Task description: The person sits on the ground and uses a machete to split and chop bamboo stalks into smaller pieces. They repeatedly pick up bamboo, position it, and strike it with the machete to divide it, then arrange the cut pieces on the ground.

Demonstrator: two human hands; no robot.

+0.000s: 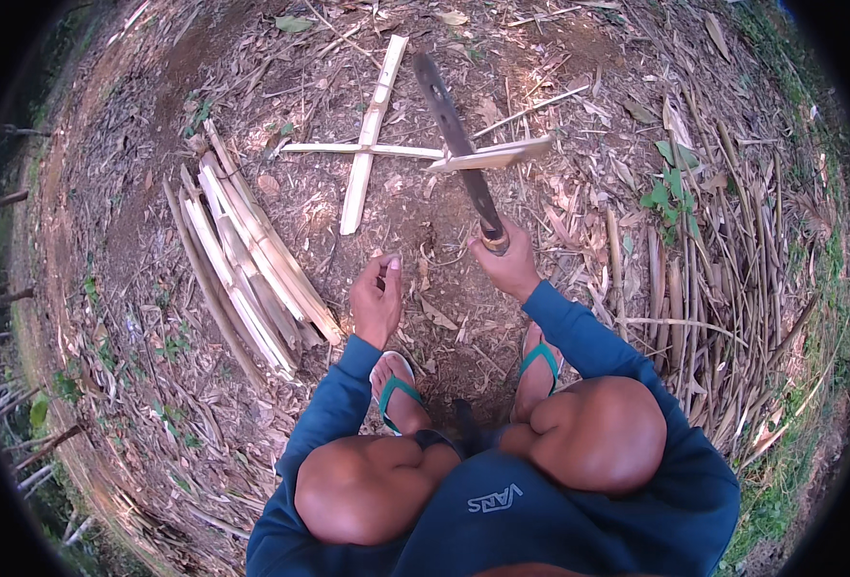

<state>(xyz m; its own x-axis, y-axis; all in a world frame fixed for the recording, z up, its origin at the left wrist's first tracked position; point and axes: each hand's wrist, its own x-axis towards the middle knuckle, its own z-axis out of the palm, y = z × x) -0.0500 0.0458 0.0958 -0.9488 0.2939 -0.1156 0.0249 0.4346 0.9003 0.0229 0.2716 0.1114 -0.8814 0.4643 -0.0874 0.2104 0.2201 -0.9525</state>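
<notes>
My right hand (507, 262) is wrapped round the handle of a machete (444, 111), whose dark blade points away from me and slightly left. A pale split piece of bamboo (507, 154) lies across the blade at its middle, its right end blurred. My left hand (377, 300) is held low over the ground in front of my left foot, fingers loosely curled with nothing visible in them. Beyond it, a wide split bamboo strip (375, 115) crosses a thinner strip (314, 148) on the ground. The thin strip's right end meets the blurred piece near the blade.
Several split bamboo lengths (252, 236) lie in a bundle at the left. A large pile of thin stalks (704, 298) spreads along the right, with a small green plant (672, 197) beside it. Dry leaves and chips cover the soil. My sandalled feet (401, 394) are close below my hands.
</notes>
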